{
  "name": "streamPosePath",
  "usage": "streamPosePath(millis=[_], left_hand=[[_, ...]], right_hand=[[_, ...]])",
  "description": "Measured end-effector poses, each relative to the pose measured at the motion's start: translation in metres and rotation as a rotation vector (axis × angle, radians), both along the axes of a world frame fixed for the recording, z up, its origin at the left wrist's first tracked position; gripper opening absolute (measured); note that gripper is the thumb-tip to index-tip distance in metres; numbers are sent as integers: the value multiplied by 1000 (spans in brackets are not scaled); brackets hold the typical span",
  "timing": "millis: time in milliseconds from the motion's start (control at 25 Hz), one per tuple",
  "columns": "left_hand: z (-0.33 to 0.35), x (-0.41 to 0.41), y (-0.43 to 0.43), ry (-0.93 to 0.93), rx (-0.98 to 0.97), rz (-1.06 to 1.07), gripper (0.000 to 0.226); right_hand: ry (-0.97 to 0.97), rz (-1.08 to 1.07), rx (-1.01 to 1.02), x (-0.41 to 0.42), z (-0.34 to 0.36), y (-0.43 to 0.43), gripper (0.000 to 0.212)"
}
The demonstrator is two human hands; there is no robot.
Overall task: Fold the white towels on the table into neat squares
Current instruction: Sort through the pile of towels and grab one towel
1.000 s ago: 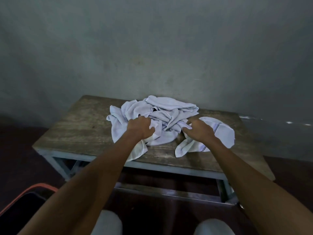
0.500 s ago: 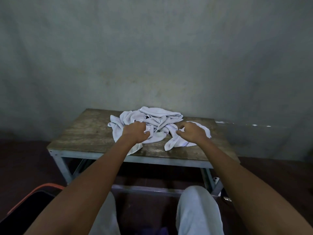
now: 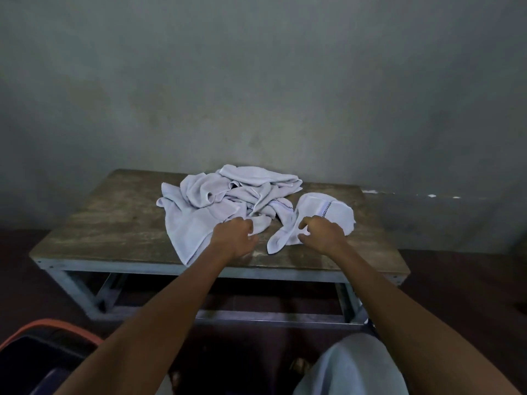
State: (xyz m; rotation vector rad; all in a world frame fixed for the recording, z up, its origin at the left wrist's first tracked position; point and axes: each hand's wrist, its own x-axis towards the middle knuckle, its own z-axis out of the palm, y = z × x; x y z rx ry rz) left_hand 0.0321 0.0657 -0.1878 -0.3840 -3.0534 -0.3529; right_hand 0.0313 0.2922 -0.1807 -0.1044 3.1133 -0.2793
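Observation:
A rumpled pile of white towels (image 3: 228, 195) lies on the wooden table (image 3: 114, 223), toward its back middle. A separate white towel with a dotted stripe (image 3: 328, 209) lies crumpled to the right of the pile, one end trailing toward the front edge. My left hand (image 3: 235, 238) is at the pile's front edge, its curled fingers gripping a fold of a towel. My right hand (image 3: 320, 232) sits on the striped towel's near side, fingers and thumb curled round the cloth.
The table has a grey metal frame (image 3: 199, 269) and stands against a bare grey wall (image 3: 256, 81). An orange-rimmed dark bin (image 3: 42, 343) is on the floor at the lower left. My knee in light trousers (image 3: 350, 366) shows at the bottom right.
Both hands have drawn back toward the table's front edge, pulling cloth with them. The striped towel now lies apart from the pile. The view has shifted closer and lower.

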Motion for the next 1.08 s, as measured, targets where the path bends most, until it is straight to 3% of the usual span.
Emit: streamPosePath(millis=[120, 240, 480, 560, 720, 880, 1080], left_hand=[[-40, -26, 20, -11, 23, -34, 30], [-78, -50, 37, 2, -3, -109, 40], [-101, -69, 49, 285, -82, -212, 60], [-98, -66, 54, 321, -70, -254, 51], [-65, -60, 58, 286, 46, -183, 20], [9, -71, 46, 358, -6, -172, 15], [140, -95, 25, 501, -92, -254, 16]], right_hand=[[61, 61, 104, -29, -31, 4, 35], [132, 145, 158, -59, -57, 11, 40], [205, 207, 186, -87, -74, 21, 29], [230, 199, 168, -86, -71, 20, 23], [250, 185, 176, -79, -40, 22, 21], [245, 173, 260, -68, 25, 34, 30], [266, 164, 209, -82, 143, 44, 37]])
